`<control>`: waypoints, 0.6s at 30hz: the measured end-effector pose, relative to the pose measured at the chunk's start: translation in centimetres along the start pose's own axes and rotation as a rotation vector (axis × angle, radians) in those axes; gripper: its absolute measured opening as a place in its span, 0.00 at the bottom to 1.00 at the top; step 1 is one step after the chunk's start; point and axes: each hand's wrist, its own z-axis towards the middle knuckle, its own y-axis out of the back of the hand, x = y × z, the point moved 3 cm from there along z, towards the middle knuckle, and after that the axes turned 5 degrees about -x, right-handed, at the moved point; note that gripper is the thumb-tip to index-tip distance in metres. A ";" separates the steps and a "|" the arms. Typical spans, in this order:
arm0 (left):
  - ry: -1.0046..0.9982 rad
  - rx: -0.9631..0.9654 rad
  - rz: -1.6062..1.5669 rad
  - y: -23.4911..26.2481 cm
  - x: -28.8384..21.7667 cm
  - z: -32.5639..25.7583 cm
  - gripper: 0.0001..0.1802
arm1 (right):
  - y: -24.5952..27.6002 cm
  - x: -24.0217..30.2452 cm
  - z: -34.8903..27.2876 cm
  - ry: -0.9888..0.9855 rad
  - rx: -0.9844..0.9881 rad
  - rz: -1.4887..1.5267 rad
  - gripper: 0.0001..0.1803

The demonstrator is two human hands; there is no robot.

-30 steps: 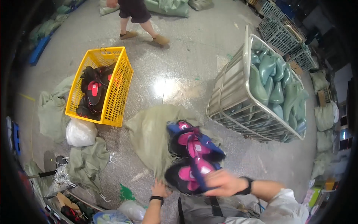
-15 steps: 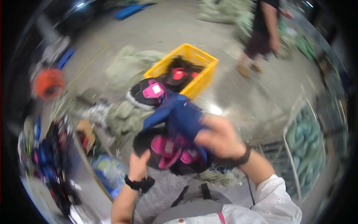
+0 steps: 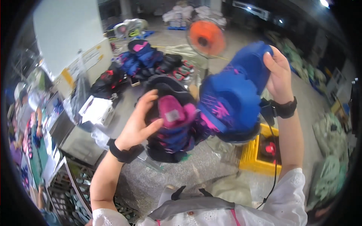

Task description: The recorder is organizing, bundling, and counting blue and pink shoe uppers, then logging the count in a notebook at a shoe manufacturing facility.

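While your left hand (image 3: 137, 126) curls around the near left side of a black and pink shoe (image 3: 171, 120), thumb pressed onto its pink tongue and fingers closed over the dark upper, your right hand (image 3: 278, 73) grips the far end of a blue shoe (image 3: 235, 94) with pink markings, fingers wrapped over its top edge. You hold both shoes up in front of you, the two touching side by side, the blue one to the right and slightly higher. A black band sits on each of your wrists, and a thin black cable hangs down from the right one.

Below the blue shoe, to the right, a yellow plastic crate (image 3: 258, 158) stands on the speckled floor with dark footwear with a red patch inside it. Far beyond the shoes, a heap of black, blue and pink shoes (image 3: 145, 64) lies on the floor, and an orange fan (image 3: 206, 37) stands just right of it. To the left, a desk (image 3: 81, 141) carries a white box (image 3: 96, 110).
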 end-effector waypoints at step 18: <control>0.540 -0.958 -0.872 5.3 23.8 -17.3 0.34 | -27.7 -20.4 16.1 -0.181 0.547 0.408 0.13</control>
